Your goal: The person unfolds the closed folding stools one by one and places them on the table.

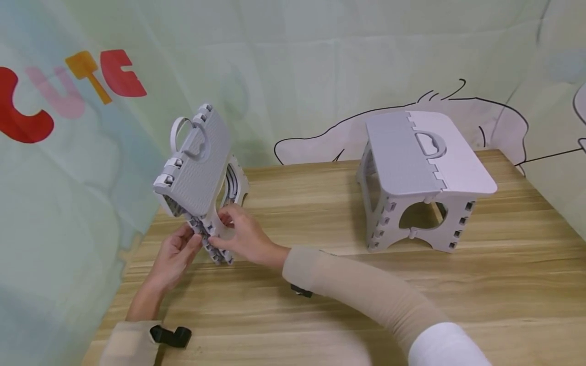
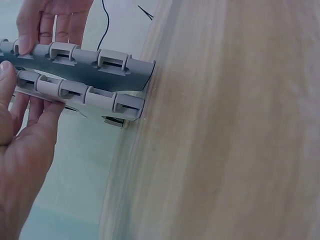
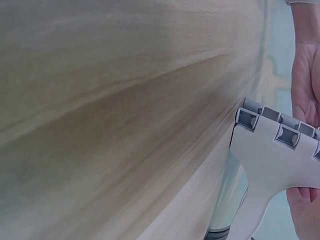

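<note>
A grey-white plastic folding step stool (image 1: 201, 168) stands partly folded at the left of the table, its top halves tilted up and the handle loops raised. My left hand (image 1: 171, 254) grips the hinged edge of its near leg panels from the left. From the right, my right hand (image 1: 249, 236) holds the panel beside it, fingers through the cut-out and thumb on the hinge edge. In the left wrist view, two hinged panel edges (image 2: 80, 92) stand slightly apart between the hands. The right wrist view shows the white leg panel (image 3: 270, 155) with its foot near the tabletop.
A second folding stool (image 1: 426, 157), fully unfolded, stands upright at the back right of the wooden table (image 1: 302, 213). A printed fabric backdrop (image 1: 293, 76) with coloured letters hangs behind and along the left side of the table.
</note>
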{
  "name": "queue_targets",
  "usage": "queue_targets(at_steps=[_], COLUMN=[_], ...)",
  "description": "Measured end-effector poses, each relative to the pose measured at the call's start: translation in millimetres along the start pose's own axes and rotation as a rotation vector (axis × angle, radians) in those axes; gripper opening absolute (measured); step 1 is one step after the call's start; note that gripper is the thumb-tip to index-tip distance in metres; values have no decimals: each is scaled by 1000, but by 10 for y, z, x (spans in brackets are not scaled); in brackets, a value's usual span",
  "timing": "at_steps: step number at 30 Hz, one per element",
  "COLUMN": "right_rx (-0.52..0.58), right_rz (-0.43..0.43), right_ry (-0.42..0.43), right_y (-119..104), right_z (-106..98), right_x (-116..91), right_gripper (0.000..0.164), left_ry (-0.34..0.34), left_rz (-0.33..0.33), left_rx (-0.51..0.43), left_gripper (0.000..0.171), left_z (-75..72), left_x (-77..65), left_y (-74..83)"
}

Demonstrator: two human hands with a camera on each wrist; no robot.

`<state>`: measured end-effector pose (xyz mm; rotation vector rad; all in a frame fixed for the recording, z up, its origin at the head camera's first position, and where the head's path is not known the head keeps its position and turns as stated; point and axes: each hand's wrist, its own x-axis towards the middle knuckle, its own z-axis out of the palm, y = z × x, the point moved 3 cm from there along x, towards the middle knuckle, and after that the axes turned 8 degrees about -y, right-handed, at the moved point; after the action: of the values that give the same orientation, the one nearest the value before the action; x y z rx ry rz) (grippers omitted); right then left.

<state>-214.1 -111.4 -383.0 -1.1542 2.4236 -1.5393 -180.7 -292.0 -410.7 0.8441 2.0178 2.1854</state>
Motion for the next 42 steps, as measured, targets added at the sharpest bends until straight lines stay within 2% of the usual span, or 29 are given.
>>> queue_targets(at_steps=[7, 17, 24, 32, 42], right_rx=[41, 81, 66, 100, 119], right_rz=[4, 9, 18, 34, 27], right_ry=[0, -13, -8, -6, -6], right_y=[10, 21, 30, 49, 76], right_z=[-52, -125, -175, -227, -274], right_x=[-39, -88, -122, -166, -209], right_gripper=[41, 40, 41, 42, 42], left_ry=[3, 0, -10, -7, -5], left_rz=[12, 46, 55, 30, 27], left_rx=[14, -21, -17, 17, -10], left_gripper=[37, 37, 37, 38, 39], left_z=[9, 10, 1, 2, 12], left_x=[7, 14, 16, 13, 8], left_y=[-4, -27, -41, -41, -45])
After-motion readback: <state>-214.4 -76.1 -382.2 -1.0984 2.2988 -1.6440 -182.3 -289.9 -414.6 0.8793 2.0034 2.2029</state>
